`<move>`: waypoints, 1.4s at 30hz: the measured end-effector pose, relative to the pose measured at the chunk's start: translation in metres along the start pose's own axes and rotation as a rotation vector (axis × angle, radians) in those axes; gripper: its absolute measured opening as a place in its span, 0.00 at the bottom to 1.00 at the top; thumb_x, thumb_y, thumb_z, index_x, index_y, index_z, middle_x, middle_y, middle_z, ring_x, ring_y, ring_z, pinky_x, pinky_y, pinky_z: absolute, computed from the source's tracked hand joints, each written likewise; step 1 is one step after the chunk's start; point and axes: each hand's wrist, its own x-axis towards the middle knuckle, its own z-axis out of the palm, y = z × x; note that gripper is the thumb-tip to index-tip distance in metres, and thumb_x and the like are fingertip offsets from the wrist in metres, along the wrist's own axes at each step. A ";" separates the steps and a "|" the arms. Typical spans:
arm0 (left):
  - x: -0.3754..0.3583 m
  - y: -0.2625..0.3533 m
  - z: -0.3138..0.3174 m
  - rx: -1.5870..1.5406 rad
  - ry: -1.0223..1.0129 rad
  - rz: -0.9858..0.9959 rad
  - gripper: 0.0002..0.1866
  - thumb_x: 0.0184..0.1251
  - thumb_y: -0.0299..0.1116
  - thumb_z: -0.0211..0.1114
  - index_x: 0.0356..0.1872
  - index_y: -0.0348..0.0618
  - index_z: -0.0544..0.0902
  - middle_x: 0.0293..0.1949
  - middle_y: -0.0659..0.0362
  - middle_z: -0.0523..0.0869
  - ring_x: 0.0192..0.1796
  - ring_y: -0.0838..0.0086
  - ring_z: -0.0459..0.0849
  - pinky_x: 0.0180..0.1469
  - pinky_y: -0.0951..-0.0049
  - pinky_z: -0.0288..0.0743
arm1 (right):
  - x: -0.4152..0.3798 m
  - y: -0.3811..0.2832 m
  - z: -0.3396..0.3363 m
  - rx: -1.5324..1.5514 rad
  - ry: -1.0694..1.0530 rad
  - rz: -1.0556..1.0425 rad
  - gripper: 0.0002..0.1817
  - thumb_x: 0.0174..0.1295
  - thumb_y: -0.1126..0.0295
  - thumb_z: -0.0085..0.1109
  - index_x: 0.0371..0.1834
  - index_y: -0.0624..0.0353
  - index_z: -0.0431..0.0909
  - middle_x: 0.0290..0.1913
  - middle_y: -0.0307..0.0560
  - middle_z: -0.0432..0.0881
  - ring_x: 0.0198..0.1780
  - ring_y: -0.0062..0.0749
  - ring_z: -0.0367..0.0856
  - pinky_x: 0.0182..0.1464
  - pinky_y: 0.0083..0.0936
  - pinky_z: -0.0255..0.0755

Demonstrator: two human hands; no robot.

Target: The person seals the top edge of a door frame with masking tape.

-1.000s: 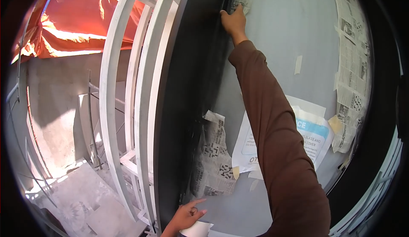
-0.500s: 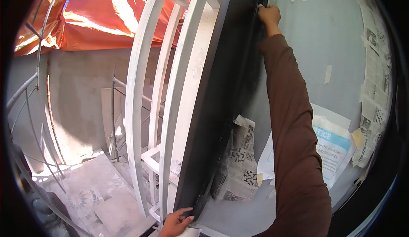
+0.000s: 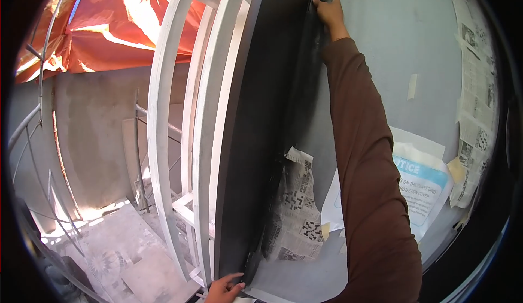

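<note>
My right hand (image 3: 330, 15) curls at the frame (image 3: 267, 96) at 1 o'clock, its hold hidden; my left hand (image 3: 222, 290), at 6, finger-and-thumb parted, hold unclear. I'd press lightly.

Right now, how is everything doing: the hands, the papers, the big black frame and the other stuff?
Black frame: slanting in view.
Right hand: raised at the frame's edge; grip unclear.
Left hand: open, low by the frame.
Newspaper left of the sleeve: wrinkled, torn-edged.
Notice sheet: partly covered by the sleeve.
Orange tarp: wrinkled, sunlit in patches.
</note>
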 end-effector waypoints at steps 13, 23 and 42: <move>0.115 0.098 0.070 0.142 -0.210 0.255 0.26 0.72 0.34 0.68 0.70 0.45 0.78 0.19 0.62 0.77 0.24 0.83 0.71 0.32 0.78 0.70 | -0.296 -0.067 -0.152 0.092 0.148 -0.138 0.24 0.65 0.67 0.67 0.63 0.64 0.77 0.57 0.54 0.85 0.60 0.42 0.84 0.56 0.36 0.77; 0.194 0.046 0.107 0.572 0.123 0.156 0.49 0.61 0.42 0.70 0.79 0.33 0.57 0.49 0.28 0.85 0.54 0.35 0.85 0.59 0.48 0.79 | -0.611 -0.022 -0.217 -0.444 -0.206 0.048 0.17 0.69 0.68 0.62 0.57 0.65 0.82 0.60 0.59 0.81 0.60 0.52 0.80 0.60 0.44 0.75; 0.043 0.055 0.057 0.338 0.022 -0.049 0.19 0.73 0.38 0.69 0.57 0.35 0.84 0.40 0.50 0.90 0.42 0.68 0.86 0.47 0.67 0.80 | -0.599 0.003 -0.084 0.041 -0.413 0.301 0.49 0.70 0.52 0.64 0.84 0.65 0.46 0.76 0.69 0.65 0.76 0.61 0.65 0.75 0.48 0.61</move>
